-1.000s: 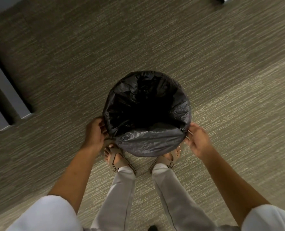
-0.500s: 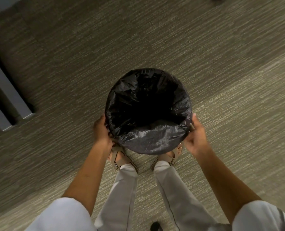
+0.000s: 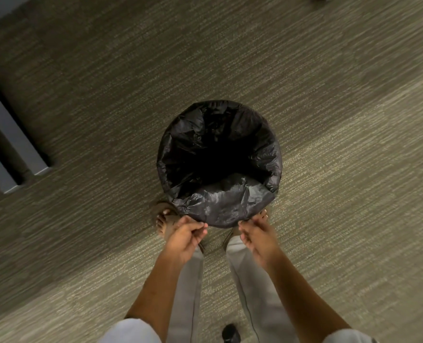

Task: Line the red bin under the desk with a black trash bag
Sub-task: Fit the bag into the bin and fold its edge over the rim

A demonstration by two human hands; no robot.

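Observation:
A round bin stands on the carpet in front of my feet, wholly covered by a black trash bag [image 3: 220,204] folded over its rim, so no red shows. The bag's dark inside hangs open in the middle. My left hand [image 3: 184,235] pinches the bag's lower edge at the near left of the bin. My right hand [image 3: 255,233] pinches the same edge at the near right. Both hands sit low on the near side, close together.
Grey-green carpet [image 3: 329,120] surrounds the bin. Two grey desk legs [image 3: 14,134] stand at the left edge. My sandalled feet [image 3: 166,219] are right behind the bin. A small dark object [image 3: 231,332] lies on the floor between my legs.
Both hands have slid from the bin's left and right sides down to its near edge, coming closer together and now pinching the bag's hem.

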